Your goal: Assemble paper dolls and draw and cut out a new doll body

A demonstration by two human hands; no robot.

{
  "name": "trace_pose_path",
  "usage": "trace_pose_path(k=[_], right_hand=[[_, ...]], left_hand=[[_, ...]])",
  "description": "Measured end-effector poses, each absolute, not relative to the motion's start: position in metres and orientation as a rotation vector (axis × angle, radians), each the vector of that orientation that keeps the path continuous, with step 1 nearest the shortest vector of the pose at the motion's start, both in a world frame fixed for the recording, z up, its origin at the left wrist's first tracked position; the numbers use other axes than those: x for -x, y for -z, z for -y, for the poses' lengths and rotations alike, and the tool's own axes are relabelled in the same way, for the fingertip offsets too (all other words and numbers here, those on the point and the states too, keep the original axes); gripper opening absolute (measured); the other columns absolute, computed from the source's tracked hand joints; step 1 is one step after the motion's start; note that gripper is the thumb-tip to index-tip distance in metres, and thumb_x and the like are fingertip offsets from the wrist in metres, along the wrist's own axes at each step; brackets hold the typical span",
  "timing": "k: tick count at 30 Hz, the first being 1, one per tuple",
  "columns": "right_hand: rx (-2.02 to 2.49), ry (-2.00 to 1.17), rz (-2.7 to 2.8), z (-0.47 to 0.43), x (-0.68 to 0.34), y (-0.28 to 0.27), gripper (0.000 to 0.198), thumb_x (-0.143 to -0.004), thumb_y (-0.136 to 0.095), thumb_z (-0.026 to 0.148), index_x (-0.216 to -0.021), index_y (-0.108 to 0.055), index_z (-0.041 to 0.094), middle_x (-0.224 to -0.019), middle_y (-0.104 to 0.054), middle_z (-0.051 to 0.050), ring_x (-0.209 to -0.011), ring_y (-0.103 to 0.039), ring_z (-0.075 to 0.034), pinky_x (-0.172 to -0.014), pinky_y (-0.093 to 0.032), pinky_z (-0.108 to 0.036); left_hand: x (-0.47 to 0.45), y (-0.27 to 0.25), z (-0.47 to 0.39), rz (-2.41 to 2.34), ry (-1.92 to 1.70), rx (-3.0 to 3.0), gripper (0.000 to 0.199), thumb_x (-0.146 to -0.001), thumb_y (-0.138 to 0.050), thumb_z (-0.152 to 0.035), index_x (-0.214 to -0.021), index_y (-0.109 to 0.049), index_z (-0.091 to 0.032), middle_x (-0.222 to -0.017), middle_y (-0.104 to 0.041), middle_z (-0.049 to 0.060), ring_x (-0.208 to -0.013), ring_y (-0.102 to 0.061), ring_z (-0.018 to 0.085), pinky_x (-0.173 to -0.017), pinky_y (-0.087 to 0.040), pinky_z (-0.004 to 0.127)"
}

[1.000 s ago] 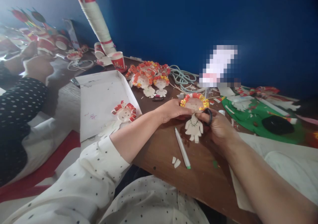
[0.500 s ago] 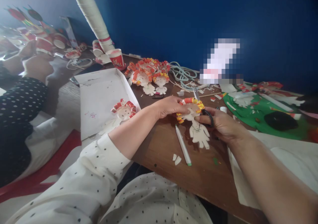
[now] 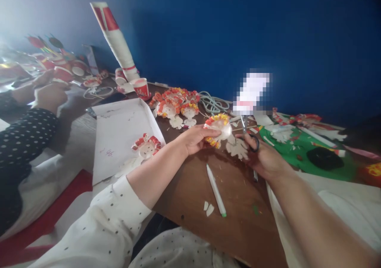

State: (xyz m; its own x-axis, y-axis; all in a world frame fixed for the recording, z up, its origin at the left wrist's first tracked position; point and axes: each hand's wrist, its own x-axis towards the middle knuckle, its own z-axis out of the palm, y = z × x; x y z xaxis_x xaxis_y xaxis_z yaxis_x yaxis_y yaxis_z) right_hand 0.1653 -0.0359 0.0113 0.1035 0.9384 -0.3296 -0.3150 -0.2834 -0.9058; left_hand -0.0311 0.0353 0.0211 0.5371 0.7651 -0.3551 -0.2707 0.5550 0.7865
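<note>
Far left of the left hand, a co-worker's dark polka-dot sleeve (image 3: 35,135), that person's hands among red-and-white paper cups (image 3: 63,73). Nearer, a shallow white cardboard box (image 3: 116,121) lies left of the left forearm; a second doll (image 3: 146,149) with a red curled fringe rests in it, partly behind the arm. Beyond the box, a leaning cup stack (image 3: 119,48) and a single red cup (image 3: 141,89). Doll pile (image 3: 174,103) just past the left hand, pale cable (image 3: 212,103) beyond. Left hand (image 3: 197,138) pinches the head of a paper doll (image 3: 224,127) fringed yellow and red; doll sits between both hands, its white body angled toward the right one. Below, on brown tabletop (image 3: 193,198), a white marker (image 3: 216,190) and two paper scraps (image 3: 208,208). Right hand (image 3: 262,161) grips scissors (image 3: 244,126), thumb in a black loop, blades pointing away from the wearer; cannot tell whether they touch the doll. Right of that hand, green sheet (image 3: 287,151) under paper pieces and a black patch (image 3: 324,157).
</note>
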Motion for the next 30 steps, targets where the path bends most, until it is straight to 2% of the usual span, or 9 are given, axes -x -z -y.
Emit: trace_pose_path(k=[2,5,8,11,15,20,24,30], right_hand=[[1.248,-1.475,0.715,0.037,-0.162,-0.011,0.031,-0.066,-0.081,0.043,-0.085,-0.071,0.022,-0.062,-0.060,0.002,-0.054,-0.053,-0.010,-0.037,-0.034,-0.017],[1.243,-1.554,0.793,0.040,-0.154,-0.008,0.026,-0.073,-0.077,0.043,-0.084,-0.068,0.021,-0.071,-0.064,-0.001,-0.064,-0.057,-0.012,-0.039,-0.034,-0.016],[1.290,-1.517,0.813,0.041,-0.148,-0.004,0.029,-0.072,-0.076,0.043,-0.087,-0.066,0.021,-0.075,-0.066,-0.003,-0.065,-0.059,-0.014,-0.039,-0.032,-0.017],[1.432,-1.250,0.790,0.040,-0.151,-0.006,0.039,-0.068,-0.078,0.044,-0.098,-0.064,0.023,-0.080,-0.069,-0.003,-0.059,-0.058,-0.014,-0.037,-0.030,-0.019],[1.529,-0.899,0.907,0.044,-0.154,-0.015,0.043,-0.067,-0.078,0.048,-0.102,-0.064,0.026,-0.078,-0.068,0.001,-0.059,-0.058,-0.014,-0.044,-0.038,-0.021],[1.411,-1.106,1.078,0.056,-0.132,-0.020,0.043,-0.066,-0.079,0.051,-0.094,-0.062,0.024,-0.070,-0.066,0.000,-0.066,-0.061,-0.017,-0.057,-0.045,-0.026],[1.353,-1.250,1.152,0.061,-0.115,-0.011,0.043,-0.067,-0.078,0.051,-0.095,-0.060,0.023,-0.067,-0.064,0.001,-0.058,-0.055,-0.015,-0.053,-0.042,-0.026],[1.282,-1.184,1.268,0.060,-0.114,-0.004,0.032,-0.072,-0.076,0.044,-0.094,-0.062,0.024,-0.080,-0.065,0.000,-0.072,-0.058,-0.017,-0.068,-0.047,-0.029]], left_hand=[[0.031,-0.026,-0.034,-0.715,-0.757,-0.633,0.019,-0.071,-0.070,-0.008,-0.089,-0.066,-0.010,-0.077,-0.069,0.004,-0.059,-0.064,0.011,-0.054,-0.052,0.022],[0.030,-0.030,-0.031,-0.682,-0.824,-0.503,0.012,-0.073,-0.066,-0.005,-0.084,-0.064,-0.010,-0.070,-0.066,0.002,-0.057,-0.063,0.009,-0.054,-0.052,0.020],[0.029,-0.031,-0.031,-0.669,-0.838,-0.470,0.011,-0.075,-0.065,-0.006,-0.085,-0.063,-0.009,-0.069,-0.066,0.002,-0.057,-0.063,0.009,-0.055,-0.053,0.019],[0.029,-0.027,-0.033,-0.664,-0.875,-0.483,0.014,-0.075,-0.067,-0.007,-0.088,-0.064,-0.009,-0.072,-0.067,0.003,-0.059,-0.064,0.009,-0.054,-0.053,0.018],[0.027,-0.026,-0.033,-0.679,-0.935,-0.478,0.015,-0.074,-0.068,-0.006,-0.088,-0.065,-0.010,-0.075,-0.069,0.003,-0.059,-0.064,0.009,-0.054,-0.053,0.018],[0.021,-0.031,-0.023,-0.701,-0.961,-0.424,0.012,-0.074,-0.069,-0.007,-0.084,-0.063,-0.011,-0.071,-0.067,0.002,-0.057,-0.062,0.009,-0.057,-0.053,0.020],[0.017,-0.030,-0.016,-0.643,-0.936,-0.414,0.008,-0.077,-0.068,-0.013,-0.081,-0.061,-0.013,-0.067,-0.064,0.003,-0.056,-0.061,0.012,-0.058,-0.055,0.024],[0.013,-0.027,-0.011,-0.649,-0.920,-0.370,0.007,-0.080,-0.066,-0.016,-0.079,-0.060,-0.012,-0.064,-0.060,0.002,-0.051,-0.057,0.011,-0.052,-0.052,0.024]])
